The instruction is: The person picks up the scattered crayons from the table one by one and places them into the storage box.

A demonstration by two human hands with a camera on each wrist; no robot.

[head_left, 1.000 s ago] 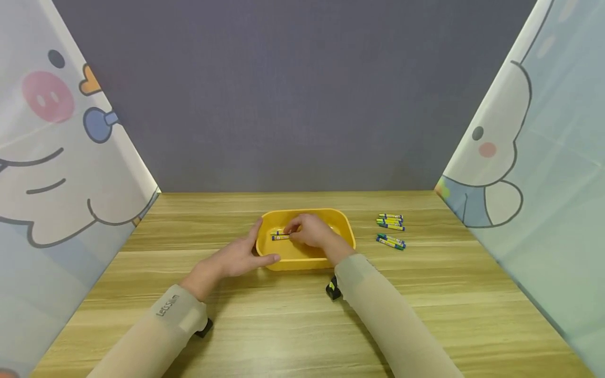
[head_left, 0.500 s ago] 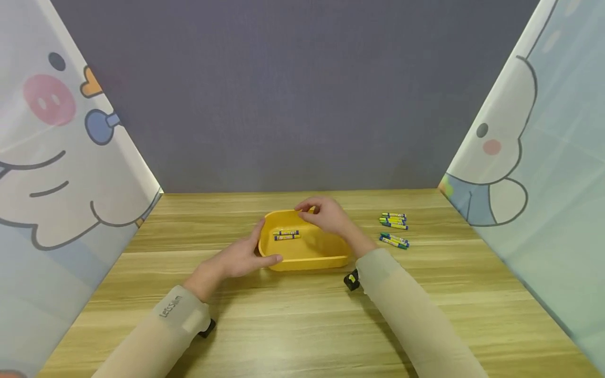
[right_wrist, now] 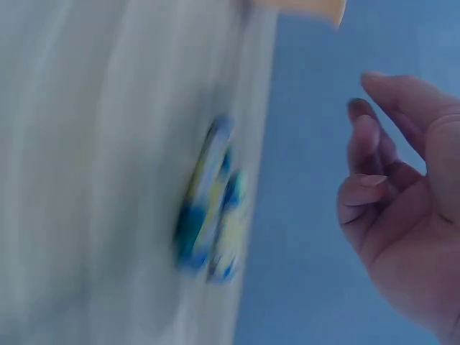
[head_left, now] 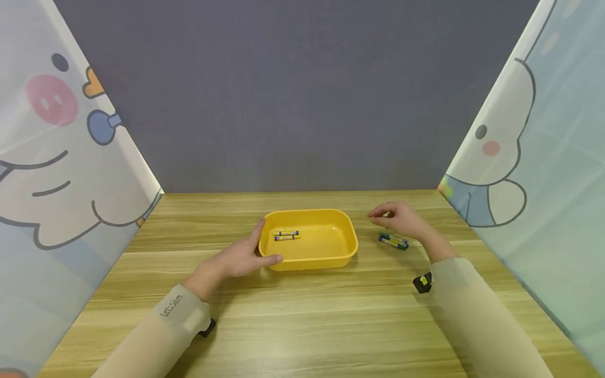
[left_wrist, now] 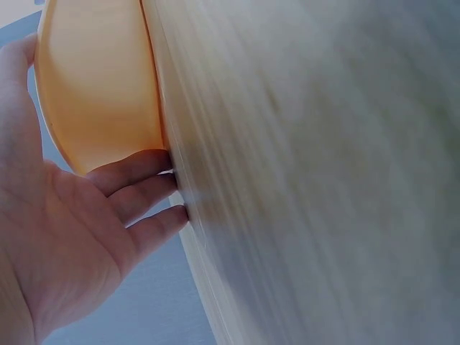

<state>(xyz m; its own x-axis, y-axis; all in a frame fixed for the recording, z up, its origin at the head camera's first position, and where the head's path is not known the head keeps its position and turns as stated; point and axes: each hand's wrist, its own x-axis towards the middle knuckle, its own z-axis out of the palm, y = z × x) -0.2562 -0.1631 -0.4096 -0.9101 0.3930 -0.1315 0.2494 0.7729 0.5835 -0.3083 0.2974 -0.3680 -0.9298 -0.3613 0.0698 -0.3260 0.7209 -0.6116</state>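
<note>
Inspected from where I stand: a shallow yellow tray [head_left: 326, 248] sits at the centre of the frame, flat on a wood-grained table [head_left: 283, 325]. The left hand [head_left: 240, 257] is at the tray's left end, thumb extended over the near rim, fingers straight along the outer wall. The left wrist view confirms contact — fingertips rest low against the tray's side, spread, without curling round it.

Inside the tray, toward its left side, two crayons [head_left: 287, 238] with yellow and blue wrappers lie side by side, nearly level across the frame.

The right hand [head_left: 402, 219] is at right of centre, well apart from the tray. Its fingers are loosely bent, with a gap between thumb and forefinger; it holds nothing. Just below it in the frame lies a group of crayons with green tips [head_left: 392, 243], close together on the table. Another piece [head_left: 387, 214] shows only partly behind the fingers; its full shape is hidden. In the right wrist view the crayons are blurred — their exact number cannot be told — and the fingers stand clear of them.

A dark grey panel [head_left: 302, 94] fills the upper middle.
</note>
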